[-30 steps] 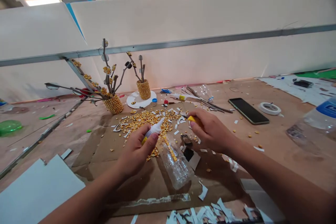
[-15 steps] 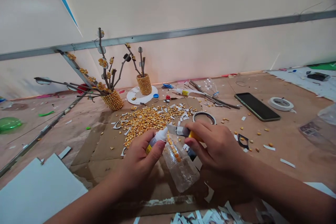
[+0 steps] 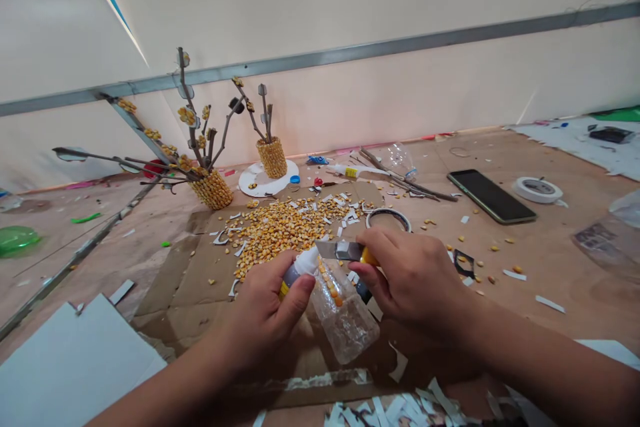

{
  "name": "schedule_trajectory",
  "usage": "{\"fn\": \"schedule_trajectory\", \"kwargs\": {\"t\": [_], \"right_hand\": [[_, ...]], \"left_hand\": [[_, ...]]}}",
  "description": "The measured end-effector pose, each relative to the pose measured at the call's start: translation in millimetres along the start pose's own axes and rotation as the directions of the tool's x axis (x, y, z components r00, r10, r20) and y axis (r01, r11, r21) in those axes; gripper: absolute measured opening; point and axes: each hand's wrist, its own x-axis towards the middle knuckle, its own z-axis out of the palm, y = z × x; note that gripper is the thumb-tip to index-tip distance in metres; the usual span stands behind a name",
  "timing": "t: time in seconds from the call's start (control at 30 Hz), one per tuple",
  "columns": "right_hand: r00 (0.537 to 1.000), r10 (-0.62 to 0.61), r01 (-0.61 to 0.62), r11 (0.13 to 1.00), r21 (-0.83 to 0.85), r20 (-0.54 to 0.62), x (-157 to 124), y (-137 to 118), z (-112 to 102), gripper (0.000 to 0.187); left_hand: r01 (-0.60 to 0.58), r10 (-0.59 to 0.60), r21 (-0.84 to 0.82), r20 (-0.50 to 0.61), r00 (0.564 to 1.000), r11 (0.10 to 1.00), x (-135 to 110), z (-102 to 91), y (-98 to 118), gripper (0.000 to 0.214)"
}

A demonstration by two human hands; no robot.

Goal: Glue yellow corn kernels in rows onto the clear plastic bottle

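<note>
**Blade laid against the nozzle of a held glue tube**

The table (image 3: 550,260) spreads out on every side of the two grips. The cardboard sheet (image 3: 200,280) lies directly under them. Just beyond the grips, away from the person, is the heap of corn kernels (image 3: 280,227). Below and between the hands lies the clear plastic bottle (image 3: 345,320), on its side, with a row of kernels stuck along it.

The left hand (image 3: 267,317) is wrapped around the glue tube (image 3: 300,267), fingers and thumb closed on its lower body, so only the white nozzle end stands clear above the thumb. The right hand (image 3: 410,277) is closed on the knife (image 3: 350,251), pinching its yellow handle. The blade reaches out leftward from that grip and meets the nozzle tip.

The tube's long axis runs from the left palm up and to the right, with the nozzle pointing away from the person toward the blade. The knife's long axis is close to level and crosses the tube's near its tip.

As I judge it, this goes best with the tube held firm and low, the left thumb well back from the tip, and the blade kept square across the nozzle. Light pressure should be directed away from both hands, with the tip kept over the cardboard rather than the bottle.
</note>
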Motion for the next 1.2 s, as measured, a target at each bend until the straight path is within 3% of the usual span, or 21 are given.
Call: {"fn": "schedule_trajectory", "kwargs": {"t": [0.33,0.4,0.5,0.57,0.67,0.77,0.97,1.07,1.2], "right_hand": [[0.999,0.032,-0.035,0.989,-0.144,-0.024,0.6,6.2,3.7,0.049],[0.995,0.099,-0.096,0.973,-0.21,0.005,2.3,20.6,1.4,0.045],[0.915,0.403,-0.392,0.864,-0.315,-0.035,5.9,49.2,-7.1,0.041],[0.895,0.446,-0.432,0.856,-0.282,-0.018,7.9,61.9,-11.2,0.037],[0.918,0.396,-0.388,0.912,-0.136,0.036,8.5,61.0,-8.8,0.035],[0.96,0.266,-0.268,0.964,0.001,0.087,5.6,45.9,-1.1,0.036],[0.997,0.034,-0.045,0.986,0.161,0.071,-1.4,26.6,3.2,0.034],[0.997,0.009,-0.023,0.986,0.163,0.081,-2.1,25.2,2.3,0.035],[0.995,0.079,-0.084,0.993,0.088,0.058,-1.5,30.0,4.5,0.035]], "left_hand": [[0.032,-0.027,-0.163,0.029,0.999,0.986,7.0,-5.7,2.8,0.043],[0.014,0.001,-0.171,0.087,0.996,0.985,5.0,-6.1,3.4,0.043],[-0.003,0.04,-0.211,0.173,0.984,0.978,1.8,-5.4,2.7,0.046],[0.034,-0.002,-0.247,0.127,0.992,0.968,2.5,-4.5,0.2,0.049],[0.055,-0.022,-0.287,0.114,0.993,0.956,6.1,-3.3,-5.1,0.052],[0.082,-0.032,-0.342,0.151,0.988,0.936,6.8,-2.2,-9.2,0.05],[0.094,-0.026,-0.412,0.168,0.985,0.906,-2.9,-0.7,-15.8,0.047],[0.12,-0.05,-0.44,0.167,0.985,0.89,-6.4,0.4,-20.6,0.044],[0.159,-0.093,-0.515,0.153,0.984,0.842,-3.8,1.4,-19.1,0.047]]}}
